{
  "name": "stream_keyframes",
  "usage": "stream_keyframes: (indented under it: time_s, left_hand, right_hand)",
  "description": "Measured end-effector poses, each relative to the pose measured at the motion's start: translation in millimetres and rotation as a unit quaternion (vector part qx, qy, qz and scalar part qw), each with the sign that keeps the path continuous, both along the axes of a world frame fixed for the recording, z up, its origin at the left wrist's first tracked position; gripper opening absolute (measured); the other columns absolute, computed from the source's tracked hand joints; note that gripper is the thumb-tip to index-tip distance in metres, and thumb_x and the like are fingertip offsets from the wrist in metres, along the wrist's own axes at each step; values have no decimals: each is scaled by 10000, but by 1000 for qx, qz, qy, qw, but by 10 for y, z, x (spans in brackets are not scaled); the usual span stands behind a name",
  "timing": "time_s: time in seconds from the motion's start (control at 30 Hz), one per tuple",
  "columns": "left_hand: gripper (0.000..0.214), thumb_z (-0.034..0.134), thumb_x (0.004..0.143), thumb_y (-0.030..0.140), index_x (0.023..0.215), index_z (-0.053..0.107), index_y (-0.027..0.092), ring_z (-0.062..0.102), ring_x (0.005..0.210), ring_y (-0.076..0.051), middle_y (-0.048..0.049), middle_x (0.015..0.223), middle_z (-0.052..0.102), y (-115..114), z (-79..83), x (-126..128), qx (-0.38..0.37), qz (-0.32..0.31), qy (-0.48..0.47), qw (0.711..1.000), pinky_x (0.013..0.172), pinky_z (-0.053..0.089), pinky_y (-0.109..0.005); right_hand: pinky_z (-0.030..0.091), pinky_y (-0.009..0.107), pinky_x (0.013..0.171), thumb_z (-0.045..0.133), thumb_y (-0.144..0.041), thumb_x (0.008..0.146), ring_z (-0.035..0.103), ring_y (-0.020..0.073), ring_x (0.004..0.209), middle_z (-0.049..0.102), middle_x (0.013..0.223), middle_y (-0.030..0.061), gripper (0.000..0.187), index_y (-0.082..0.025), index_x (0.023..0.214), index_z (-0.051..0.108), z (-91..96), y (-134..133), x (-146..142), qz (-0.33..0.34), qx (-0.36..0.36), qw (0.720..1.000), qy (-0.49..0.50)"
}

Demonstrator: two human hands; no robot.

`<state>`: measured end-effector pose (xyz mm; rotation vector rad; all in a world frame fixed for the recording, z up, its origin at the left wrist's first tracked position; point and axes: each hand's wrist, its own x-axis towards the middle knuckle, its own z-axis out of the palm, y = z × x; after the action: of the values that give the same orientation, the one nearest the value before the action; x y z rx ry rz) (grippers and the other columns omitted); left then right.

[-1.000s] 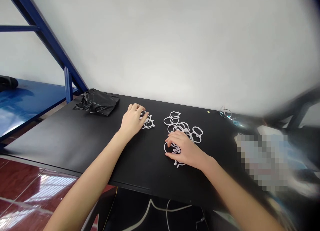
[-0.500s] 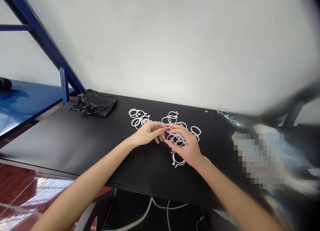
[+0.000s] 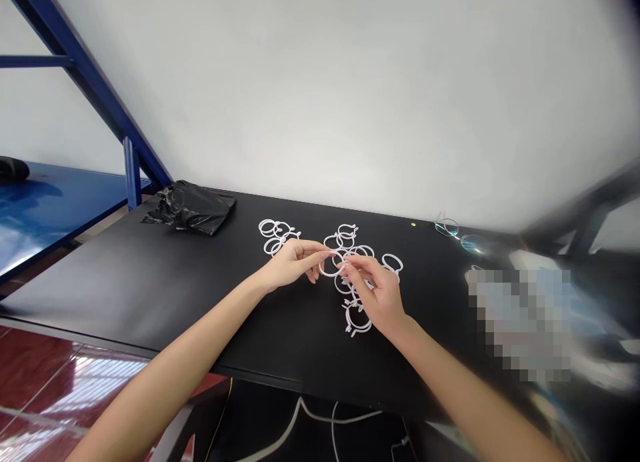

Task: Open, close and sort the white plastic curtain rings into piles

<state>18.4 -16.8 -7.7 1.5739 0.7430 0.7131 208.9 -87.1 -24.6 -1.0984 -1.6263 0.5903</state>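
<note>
Over the black table (image 3: 150,282), both hands meet on one white plastic ring (image 3: 331,267). My left hand (image 3: 295,262) pinches its left side with thumb and fingers. My right hand (image 3: 377,292) pinches the ring's right side. A pile of several loose white rings (image 3: 363,262) lies under and behind my right hand. One ring (image 3: 357,321) rests near my right wrist. A smaller group of white rings (image 3: 276,235) lies to the left, behind my left hand.
A crumpled black plastic bag (image 3: 190,207) sits at the table's back left. Clear spectacles (image 3: 453,229) lie at the back right. A blue metal frame and shelf (image 3: 75,69) stand to the left. White cables (image 3: 320,419) hang under the table's front edge.
My left hand left the smaller ring group and came right to meet my right hand. Both hands now hold one ring, lifted from the pile.
</note>
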Motion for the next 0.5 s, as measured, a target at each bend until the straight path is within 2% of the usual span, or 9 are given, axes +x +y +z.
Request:
stream_keyframes:
  time_s: [0.07, 0.13, 0.23, 0.3, 0.4, 0.5]
  left_hand:
    - [374, 525, 916, 455, 1030, 662, 126, 604, 587, -118, -17, 694, 620, -40, -6, 36, 48, 18, 12, 999, 541, 540, -238]
    - [373, 421, 967, 432, 1022, 640, 136, 595, 623, -122, -31, 747, 627, -114, -11, 93, 142, 55, 32, 988, 577, 517, -246]
    - [422, 302, 1008, 368, 822, 607, 144, 535, 602, -117, -31, 697, 588, -244, -33, 183, 292, 85, 56, 951, 597, 454, -254]
    - [459, 261, 1015, 329, 705, 552, 155, 505, 575, -115, -29, 641, 560, -298, -60, 214, 351, 86, 54, 931, 585, 425, -254]
    - [486, 216, 1016, 299, 657, 517, 167, 508, 548, -115, -37, 617, 574, -320, -94, 212, 386, 89, 51, 917, 562, 412, -248]
    - [508, 193, 1017, 298, 641, 511, 173, 527, 544, -114, -38, 612, 593, -309, -95, 190, 383, 78, 59, 919, 562, 418, -240]
  right_hand:
    - [627, 329, 698, 556, -271, 933, 726, 188, 771, 727, 878, 43, 129, -217, 999, 653, -20, -5, -25, 4, 7, 1000, 2]
    - [615, 321, 711, 559, -237, 930, 727, 183, 767, 729, 852, 34, 108, -218, 980, 653, -36, -18, -56, 11, 25, 1000, -9]
    - [590, 294, 681, 548, -191, 928, 716, 167, 730, 728, 818, 22, 98, -215, 925, 644, -38, -46, -105, 22, 60, 997, -33]
    - [576, 286, 649, 537, -189, 930, 705, 162, 699, 722, 792, 17, 111, -215, 884, 635, -25, -63, -129, 31, 73, 996, -42]
    - [577, 294, 646, 520, -218, 937, 705, 169, 693, 720, 767, 19, 138, -220, 854, 630, -8, -78, -147, 43, 59, 996, -43]
    - [587, 310, 653, 522, -256, 940, 711, 180, 690, 724, 761, 25, 151, -222, 852, 640, -14, -75, -146, 48, 35, 998, -29]
